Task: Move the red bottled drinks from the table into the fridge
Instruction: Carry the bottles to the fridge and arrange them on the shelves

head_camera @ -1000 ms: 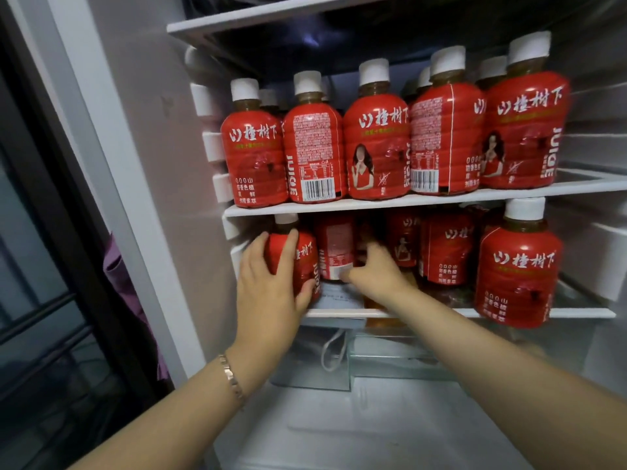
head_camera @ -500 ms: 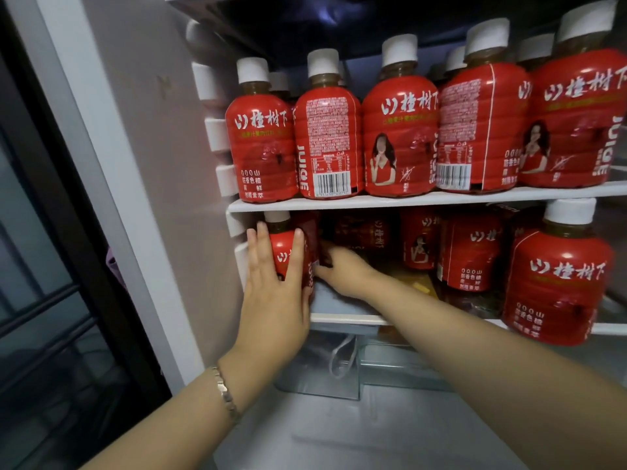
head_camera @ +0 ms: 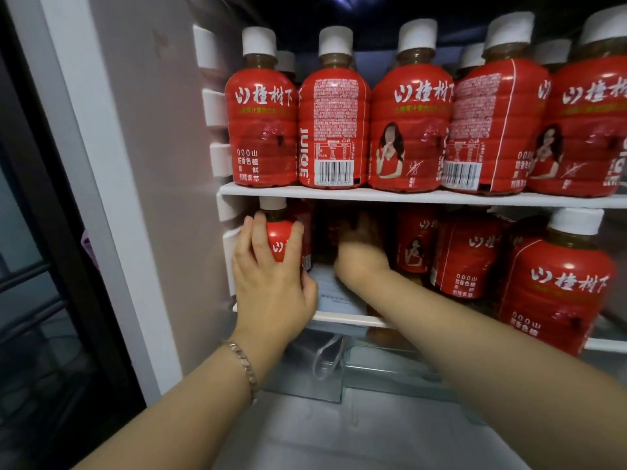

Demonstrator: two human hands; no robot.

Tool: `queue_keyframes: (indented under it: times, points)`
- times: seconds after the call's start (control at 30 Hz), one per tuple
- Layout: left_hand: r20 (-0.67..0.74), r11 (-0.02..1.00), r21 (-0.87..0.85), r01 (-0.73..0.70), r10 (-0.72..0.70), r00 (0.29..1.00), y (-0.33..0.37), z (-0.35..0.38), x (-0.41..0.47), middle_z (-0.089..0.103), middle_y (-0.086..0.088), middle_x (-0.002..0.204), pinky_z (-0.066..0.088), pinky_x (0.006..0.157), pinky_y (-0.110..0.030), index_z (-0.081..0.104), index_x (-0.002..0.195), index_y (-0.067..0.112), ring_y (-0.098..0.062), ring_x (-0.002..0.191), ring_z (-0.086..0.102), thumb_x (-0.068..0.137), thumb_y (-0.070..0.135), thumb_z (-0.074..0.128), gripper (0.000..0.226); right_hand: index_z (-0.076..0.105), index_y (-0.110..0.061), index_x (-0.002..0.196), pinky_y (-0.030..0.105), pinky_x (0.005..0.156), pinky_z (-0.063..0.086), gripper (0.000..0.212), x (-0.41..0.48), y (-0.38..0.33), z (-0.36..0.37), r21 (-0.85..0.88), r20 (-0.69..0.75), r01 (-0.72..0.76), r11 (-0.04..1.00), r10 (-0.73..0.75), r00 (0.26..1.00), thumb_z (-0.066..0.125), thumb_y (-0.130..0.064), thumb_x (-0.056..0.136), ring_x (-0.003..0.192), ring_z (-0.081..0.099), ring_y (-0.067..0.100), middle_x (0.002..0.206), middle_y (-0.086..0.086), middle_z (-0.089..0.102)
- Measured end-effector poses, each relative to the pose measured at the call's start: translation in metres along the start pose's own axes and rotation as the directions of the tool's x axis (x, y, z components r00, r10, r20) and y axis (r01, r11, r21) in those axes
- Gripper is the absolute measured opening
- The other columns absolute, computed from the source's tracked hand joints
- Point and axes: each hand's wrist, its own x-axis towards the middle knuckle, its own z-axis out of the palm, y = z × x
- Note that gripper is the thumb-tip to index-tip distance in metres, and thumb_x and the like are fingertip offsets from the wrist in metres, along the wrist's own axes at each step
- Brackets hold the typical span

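Observation:
Several red bottled drinks with white caps (head_camera: 334, 123) stand in a row on the fridge's upper shelf (head_camera: 407, 197). On the lower shelf (head_camera: 342, 318), my left hand (head_camera: 271, 283) grips one red bottle (head_camera: 280, 242) upright at the far left, beside the fridge wall. My right hand (head_camera: 361, 257) reaches deep into the shadow beside it, its fingers round a dim red bottle (head_camera: 334, 232) further back. More red bottles (head_camera: 468, 262) fill the lower shelf to the right, and one (head_camera: 556, 286) stands at its front edge.
A sheet of paper (head_camera: 334, 295) lies on the lower shelf under my right wrist. Below it sits a clear drawer (head_camera: 373, 374). The pale fridge side wall (head_camera: 152, 198) and a dark glass door (head_camera: 40, 283) lie to the left.
Both hands have pushed further into the lower shelf. The left bottle has slid back toward the wall, and the right hand's bottle has gone deep into the shadow. The view has moved closer.

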Motion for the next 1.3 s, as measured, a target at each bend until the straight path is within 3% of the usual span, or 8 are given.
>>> queue_keyframes:
  times: [0.2,0.33,0.57,0.8,0.93,1.07,1.23,1.3]
  points:
    - [0.002,1.0,0.023,-0.019,0.019,1.0,-0.001,0.002,-0.002,0.024,-0.022,0.136,0.037,0.096,-0.058,0.042,0.128,0.014,-0.042,0.124,0.025,0.072,0.031,0.041,0.058,0.011,-0.019,0.15,0.041,0.118,0.005,0.087,0.013,0.013,-0.003,-0.103,0.059,-0.035,0.994,0.041,0.997,0.062,-0.04,0.082,0.144,0.001,0.031,0.157,0.008,0.0]
    - [-0.005,0.999,0.031,-0.025,0.025,1.0,-0.001,0.003,-0.001,0.024,-0.023,0.137,0.038,0.095,-0.058,0.041,0.129,0.014,-0.041,0.125,0.025,0.071,0.029,0.043,0.059,0.021,-0.016,0.147,0.04,0.115,0.008,0.081,0.009,0.006,0.0,-0.185,-0.026,0.027,0.982,-0.033,0.999,0.064,-0.036,0.08,0.141,0.006,0.032,0.154,0.013,0.004]
    - [0.009,0.998,0.064,-0.019,0.018,1.0,-0.002,0.004,-0.002,0.024,-0.024,0.137,0.038,0.095,-0.058,0.041,0.129,0.015,-0.042,0.126,0.025,0.071,0.029,0.043,0.06,-0.003,-0.02,0.151,0.048,0.117,-0.002,0.099,0.028,0.0,-0.009,-0.286,0.074,0.075,0.955,-0.056,0.996,0.065,-0.035,0.081,0.144,-0.013,0.034,0.157,0.013,-0.011]
    - [0.015,0.998,0.051,-0.026,0.026,1.0,-0.003,0.004,-0.003,0.023,-0.022,0.138,0.037,0.097,-0.058,0.04,0.13,0.015,-0.042,0.127,0.023,0.072,0.03,0.043,0.061,0.02,-0.035,0.145,0.052,0.115,0.017,0.074,-0.016,-0.006,-0.018,0.009,0.121,0.04,0.999,-0.041,0.992,0.063,-0.035,0.084,0.141,0.01,0.039,0.153,0.011,0.007]
    - [0.017,0.999,0.04,-0.028,0.027,0.999,-0.002,0.004,-0.004,0.022,-0.023,0.139,0.037,0.096,-0.059,0.039,0.131,0.014,-0.042,0.127,0.022,0.072,0.03,0.042,0.061,0.038,-0.023,0.131,0.034,0.106,0.033,0.06,-0.067,-0.001,-0.035,0.347,0.078,0.123,0.93,-0.16,0.984,0.065,-0.034,0.079,0.127,0.033,0.026,0.129,0.007,0.035]
    - [0.034,0.999,0.041,-0.019,0.018,0.999,-0.002,0.004,-0.004,0.021,-0.022,0.138,0.037,0.096,-0.059,0.039,0.13,0.014,-0.041,0.127,0.022,0.071,0.03,0.042,0.061,0.059,-0.015,0.094,0.03,0.086,0.044,0.043,-0.062,-0.008,-0.052,0.385,-0.072,-0.051,0.921,0.085,0.994,0.063,-0.054,0.078,0.103,0.057,0.028,0.105,0.01,0.06]
    - [0.053,0.998,0.053,-0.023,0.02,0.998,-0.001,0.001,-0.003,0.022,-0.021,0.139,0.036,0.097,-0.059,0.039,0.13,0.014,-0.041,0.127,0.022,0.072,0.031,0.039,0.061,0.052,-0.009,0.084,0.037,0.077,0.052,0.038,-0.053,-0.009,-0.086,0.312,0.537,-0.472,0.824,0.257,0.803,0.059,-0.046,0.086,0.073,0.053,0.023,0.085,0.009,0.052]
    - [0.05,0.999,0.047,-0.021,0.019,0.999,-0.001,0.001,-0.002,0.022,-0.021,0.139,0.035,0.098,-0.059,0.04,0.13,0.014,-0.041,0.127,0.022,0.072,0.032,0.039,0.06,0.046,-0.015,0.074,0.036,0.069,0.053,0.033,-0.059,-0.006,-0.087,0.387,0.566,-0.52,0.762,0.249,0.786,0.062,-0.042,0.084,0.067,0.05,0.02,0.078,0.007,0.048]
